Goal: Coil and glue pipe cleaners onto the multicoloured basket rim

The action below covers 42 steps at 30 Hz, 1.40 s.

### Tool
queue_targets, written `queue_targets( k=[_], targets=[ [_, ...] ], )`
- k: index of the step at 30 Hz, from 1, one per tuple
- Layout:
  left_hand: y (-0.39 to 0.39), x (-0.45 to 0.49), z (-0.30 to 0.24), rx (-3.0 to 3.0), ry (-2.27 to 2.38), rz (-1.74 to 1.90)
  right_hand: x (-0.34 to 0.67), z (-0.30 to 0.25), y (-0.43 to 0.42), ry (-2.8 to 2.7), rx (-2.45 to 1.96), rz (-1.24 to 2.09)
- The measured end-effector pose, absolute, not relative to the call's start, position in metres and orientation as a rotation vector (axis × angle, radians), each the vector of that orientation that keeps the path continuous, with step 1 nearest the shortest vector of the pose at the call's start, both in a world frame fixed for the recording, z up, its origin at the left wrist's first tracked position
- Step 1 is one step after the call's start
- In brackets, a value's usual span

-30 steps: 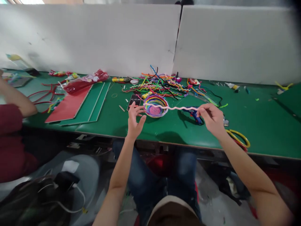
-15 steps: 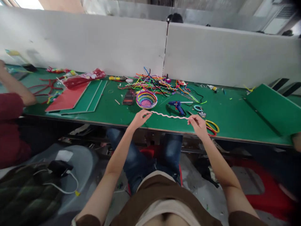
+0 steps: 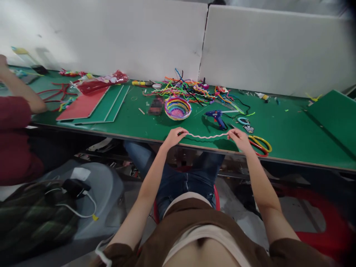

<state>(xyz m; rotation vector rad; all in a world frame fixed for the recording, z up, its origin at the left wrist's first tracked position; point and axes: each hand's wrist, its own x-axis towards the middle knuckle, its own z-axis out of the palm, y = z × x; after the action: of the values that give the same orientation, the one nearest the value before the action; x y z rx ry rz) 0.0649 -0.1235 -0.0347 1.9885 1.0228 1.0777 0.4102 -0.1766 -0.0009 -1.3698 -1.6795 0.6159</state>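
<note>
A pale pink wavy pipe cleaner [image 3: 207,137] stretches between my two hands, just above the front edge of the green table [image 3: 150,128]. My left hand [image 3: 175,137] pinches one end of it, my right hand [image 3: 238,138] the other. Behind the strand stands a small bowl [image 3: 178,108] of coloured coils, rainbow-striped inside. To its right lies a blue hot glue gun [image 3: 217,118], its nozzle pointing left. Scissors with yellow and red handles [image 3: 261,144] rest beside my right wrist, partly hidden by it.
A heap of colourful pipe cleaners [image 3: 191,91] lies behind the bowl. Red and green boards [image 3: 86,105] are stacked at left, another green board [image 3: 333,122] leans at right. A light-blue-handled tool [image 3: 243,121] sits near the glue gun. A person's arm [image 3: 25,89] rests at far left.
The view has tilted down and shifted slightly. My hands have come a little closer together, and the pink pipe cleaner now sags slightly between them.
</note>
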Motion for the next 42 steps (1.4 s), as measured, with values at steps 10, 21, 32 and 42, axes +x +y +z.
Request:
queue_targets(
  k=[10,21,32,42],
  targets=[
    [-0.125,0.087,-0.031,1.987,0.976,1.085,0.304,-0.003,-0.17,-2.127,-1.303,-0.077],
    [-0.126,0.084,-0.036,2.053,1.004,1.117,0.277,-0.024,-0.16,-2.266,-1.344,0.155],
    [-0.124,0.087,-0.037,2.107,1.048,1.116,0.28,-0.027,-0.162,-2.202,-1.326,0.193],
    [-0.126,0.091,-0.036,2.181,1.166,1.122,0.281,-0.027,-0.162,-2.176,-1.335,0.203]
  ],
)
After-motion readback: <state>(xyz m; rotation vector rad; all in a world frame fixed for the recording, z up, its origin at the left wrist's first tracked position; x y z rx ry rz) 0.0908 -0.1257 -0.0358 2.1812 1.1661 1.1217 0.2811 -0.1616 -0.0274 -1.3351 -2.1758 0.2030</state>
